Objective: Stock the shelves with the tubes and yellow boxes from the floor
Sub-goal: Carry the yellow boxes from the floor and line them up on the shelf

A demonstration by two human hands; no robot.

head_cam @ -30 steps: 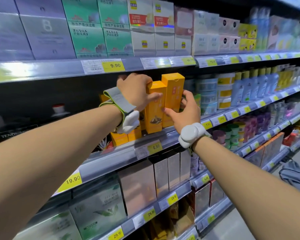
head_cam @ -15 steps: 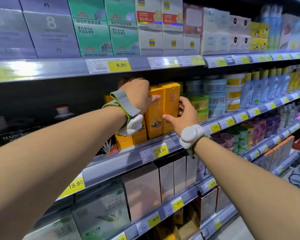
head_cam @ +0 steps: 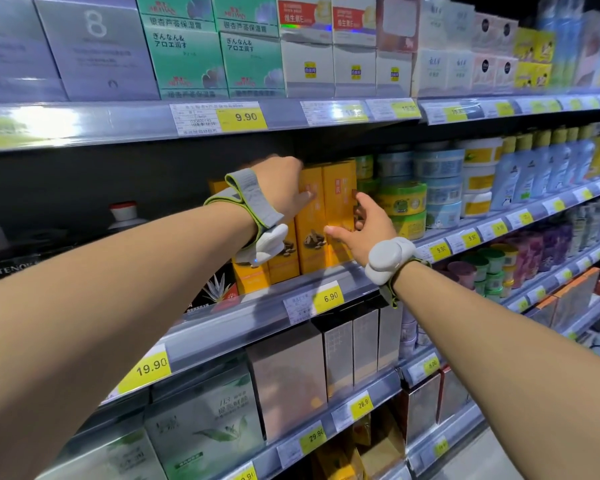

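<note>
Left hand (head_cam: 284, 188) reaches over the top of the left yellow box (head_cam: 309, 220), thumb on its front face; fingers go behind it, so the grip is presumed, not confirmed. Just beside it stands the second yellow box (head_cam: 338, 209), both upright on the shelf (head_cam: 250, 317) behind the 6.90 price tag (head_cam: 329, 297). Right hand (head_cam: 368, 223) holds that box's right edge, fingers curled round it. Risk: pushed further, the tall boxes may tip or knock the green tubs (head_cam: 400, 202) just to the right.
</note>
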